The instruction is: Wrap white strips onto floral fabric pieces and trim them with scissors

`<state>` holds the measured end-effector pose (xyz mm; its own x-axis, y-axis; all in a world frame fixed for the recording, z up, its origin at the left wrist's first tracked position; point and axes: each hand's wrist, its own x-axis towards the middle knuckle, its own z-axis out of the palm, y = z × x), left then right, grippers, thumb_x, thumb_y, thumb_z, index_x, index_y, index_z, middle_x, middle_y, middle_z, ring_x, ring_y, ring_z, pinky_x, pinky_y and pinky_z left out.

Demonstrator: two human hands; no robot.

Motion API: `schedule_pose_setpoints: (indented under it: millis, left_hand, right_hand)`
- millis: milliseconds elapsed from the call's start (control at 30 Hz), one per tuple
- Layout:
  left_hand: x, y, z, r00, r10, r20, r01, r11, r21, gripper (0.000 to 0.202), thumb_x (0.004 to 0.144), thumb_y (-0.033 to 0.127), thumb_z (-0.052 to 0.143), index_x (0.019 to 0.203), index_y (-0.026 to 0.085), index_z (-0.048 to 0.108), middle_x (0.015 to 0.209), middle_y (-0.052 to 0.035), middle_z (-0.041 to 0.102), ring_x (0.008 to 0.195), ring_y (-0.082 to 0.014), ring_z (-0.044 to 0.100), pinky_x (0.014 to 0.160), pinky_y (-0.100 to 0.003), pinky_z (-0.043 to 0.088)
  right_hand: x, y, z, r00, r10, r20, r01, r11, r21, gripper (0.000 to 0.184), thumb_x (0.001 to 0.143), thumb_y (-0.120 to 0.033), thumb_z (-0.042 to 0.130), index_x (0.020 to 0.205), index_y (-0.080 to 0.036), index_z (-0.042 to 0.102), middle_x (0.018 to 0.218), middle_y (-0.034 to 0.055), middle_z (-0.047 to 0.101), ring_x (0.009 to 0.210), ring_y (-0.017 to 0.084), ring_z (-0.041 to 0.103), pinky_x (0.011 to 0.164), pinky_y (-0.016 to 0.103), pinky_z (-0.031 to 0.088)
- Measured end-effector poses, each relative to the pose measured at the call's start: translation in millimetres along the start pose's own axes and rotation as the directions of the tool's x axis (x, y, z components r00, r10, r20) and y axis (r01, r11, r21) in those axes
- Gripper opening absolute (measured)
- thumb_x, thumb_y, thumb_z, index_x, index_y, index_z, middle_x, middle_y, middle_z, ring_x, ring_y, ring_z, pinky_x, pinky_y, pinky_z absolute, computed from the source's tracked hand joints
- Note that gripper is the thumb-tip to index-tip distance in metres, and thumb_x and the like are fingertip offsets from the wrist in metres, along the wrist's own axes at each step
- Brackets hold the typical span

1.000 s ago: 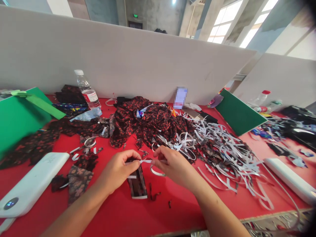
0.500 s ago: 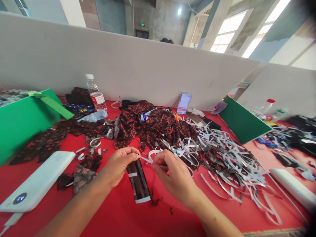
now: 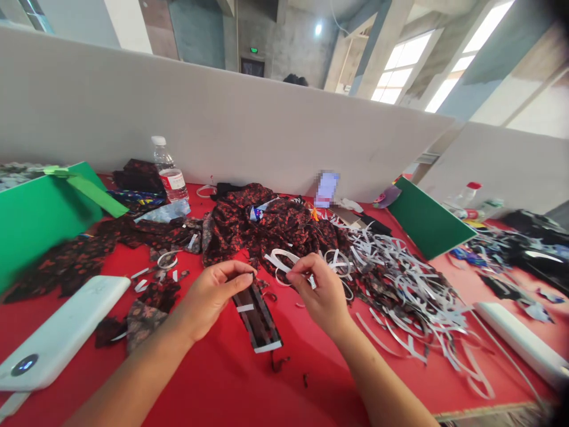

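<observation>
My left hand pinches the top end of a dark patterned fabric strip with white tape lines along it; the strip lies on the red table. My right hand is closed on a curled white backing strip, lifted clear of the fabric strip and held just in front of the pile of dark red-flowered cloth. The two hands are a short way apart.
A heap of white peeled strips spreads to the right. Fabric scraps and a white power bank lie left. A water bottle, green boards and a grey partition stand behind.
My right hand has pulled the white strip off the fabric strip and carried it up and to the right. My left hand keeps its pinch on the strip's top end.
</observation>
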<state>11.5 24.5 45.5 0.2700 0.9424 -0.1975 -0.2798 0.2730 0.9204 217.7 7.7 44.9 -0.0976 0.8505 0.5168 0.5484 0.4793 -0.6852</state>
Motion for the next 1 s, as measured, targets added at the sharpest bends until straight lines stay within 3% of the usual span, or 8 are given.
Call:
schedule_pose_setpoints:
  millis: [167, 233, 333, 433, 500, 600, 733, 1000]
  left_hand:
    - [-2, -10, -1.2, 0.999, 0.001, 0.037, -0.004, 0.997, 0.074, 0.016, 0.068, 0.026, 0.074, 0.08, 0.018, 0.068, 0.068, 0.0025, 0.067, 0.061, -0.01, 0.056, 0.062, -0.021, 0.042]
    - [-2, -12, -2.0, 0.999, 0.024, 0.046, -0.03, 0.991, 0.13, 0.014, 0.07, 0.026, 0.072, 0.081, 0.018, 0.068, 0.071, 0.0019, 0.067, 0.064, -0.0104, 0.056, 0.064, -0.021, 0.042]
    - [-4, -15, 1.1, 0.998, 0.027, 0.061, -0.039, 0.979, 0.202, 0.014, 0.072, 0.028, 0.071, 0.081, 0.017, 0.067, 0.071, 0.002, 0.066, 0.067, -0.0113, 0.055, 0.065, -0.022, 0.041]
    - [-6, -18, 5.5, 0.997, 0.014, 0.07, -0.03, 0.973, 0.229, 0.017, 0.068, 0.027, 0.074, 0.075, 0.017, 0.062, 0.067, 0.0042, 0.062, 0.065, -0.0111, 0.053, 0.062, -0.021, 0.039]
    - [-6, -18, 5.9, 0.998, 0.022, 0.054, -0.033, 0.976, 0.213, 0.022, 0.064, 0.026, 0.077, 0.07, 0.018, 0.057, 0.062, 0.0064, 0.058, 0.06, -0.0099, 0.05, 0.058, -0.02, 0.037]
    - [-7, -15, 1.8, 0.997, -0.007, 0.075, 0.0, 0.995, 0.103, 0.025, 0.065, 0.032, 0.076, 0.071, 0.018, 0.057, 0.061, 0.0057, 0.056, 0.059, -0.0099, 0.051, 0.056, -0.02, 0.038]
    - [-7, -5, -6.1, 0.998, -0.01, 0.069, 0.016, 0.995, -0.102, 0.032, 0.076, 0.047, 0.063, 0.084, 0.017, 0.065, 0.078, -0.0039, 0.067, 0.074, -0.0176, 0.061, 0.071, -0.03, 0.047]
    - [-8, -7, -9.1, 0.998, 0.057, 0.029, -0.061, 0.981, 0.185, 0.013, 0.071, 0.029, 0.07, 0.071, 0.017, 0.066, 0.066, 0.001, 0.067, 0.065, -0.0133, 0.057, 0.068, -0.024, 0.042]
  right_hand:
    - [1, 7, 14, 0.961, -0.08, 0.265, 0.094, 0.995, -0.041, 0.006, 0.084, -0.018, 0.057, 0.08, -0.02, 0.06, 0.081, 0.0028, 0.061, 0.079, 0.016, 0.056, 0.073, 0.027, 0.042]
    - [1, 6, 17, 0.948, -0.082, 0.309, 0.097, 0.995, -0.035, 0.009, 0.085, -0.023, 0.058, 0.08, -0.019, 0.064, 0.086, 0.0049, 0.063, 0.086, 0.018, 0.056, 0.079, 0.03, 0.04]
    - [0, 2, 20, 0.952, 0.061, 0.3, -0.101, 0.988, 0.12, 0.022, 0.089, -0.034, 0.054, 0.083, -0.017, 0.065, 0.083, 0.0048, 0.063, 0.08, 0.016, 0.056, 0.074, 0.028, 0.041]
    - [-4, -3, 24, 0.873, 0.218, 0.436, -0.37, 0.879, 0.302, 0.032, 0.083, -0.046, 0.059, 0.082, -0.015, 0.064, 0.068, -0.0003, 0.058, 0.061, 0.011, 0.049, 0.056, 0.022, 0.038]
    - [-6, -4, 27, 0.829, 0.251, 0.5, -0.467, 0.801, 0.373, 0.036, 0.078, -0.049, 0.063, 0.079, -0.014, 0.064, 0.063, -0.0025, 0.053, 0.055, 0.009, 0.045, 0.052, 0.021, 0.035]
    - [-7, -3, 29, 0.823, 0.291, 0.487, -0.528, 0.71, 0.467, 0.035, 0.076, -0.049, 0.065, 0.074, -0.014, 0.063, 0.061, -0.0033, 0.052, 0.054, 0.008, 0.044, 0.053, 0.021, 0.035]
    - [-5, 0, 28, 0.82, 0.38, 0.428, -0.571, 0.606, 0.554, 0.032, 0.075, -0.046, 0.066, 0.073, -0.014, 0.062, 0.058, -0.0031, 0.055, 0.052, 0.008, 0.047, 0.053, 0.021, 0.036]
    - [-3, 2, 25, 0.834, 0.396, 0.383, -0.551, 0.595, 0.585, 0.031, 0.075, -0.044, 0.068, 0.072, -0.014, 0.063, 0.058, -0.002, 0.057, 0.052, 0.008, 0.048, 0.052, 0.02, 0.038]
